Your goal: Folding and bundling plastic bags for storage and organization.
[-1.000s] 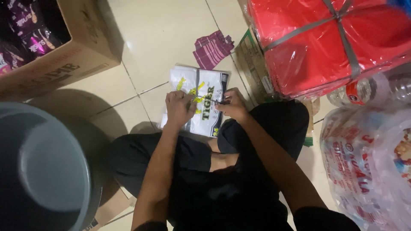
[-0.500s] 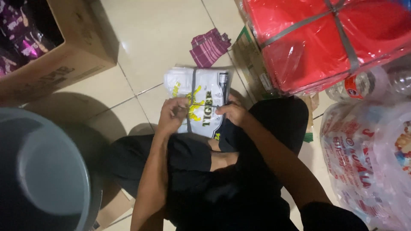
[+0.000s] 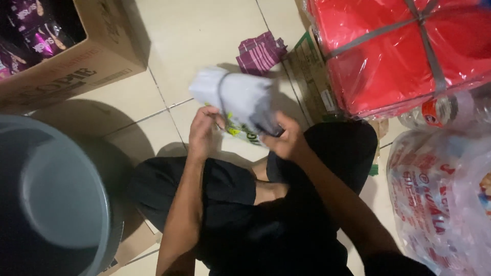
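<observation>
From my head view, the white bundle [image 3: 238,99] is blurred with motion, so I cannot make out its print; it sits just above the frame's centre, lifted off the tiled floor [image 3: 204,30]. My right hand [image 3: 286,140] grips its lower edge, fingers curled around it and partly hidden behind it. My left hand [image 3: 202,133] is at the bundle's lower left, fingers bent toward it; I cannot tell if they pinch anything. Both forearms rise from the frame's bottom over my black-clad knees. Half a second ago the bundle lay flat on the floor; now it is tilted up. A red wrapped pack [image 3: 394,51] fills the upper right.
</observation>
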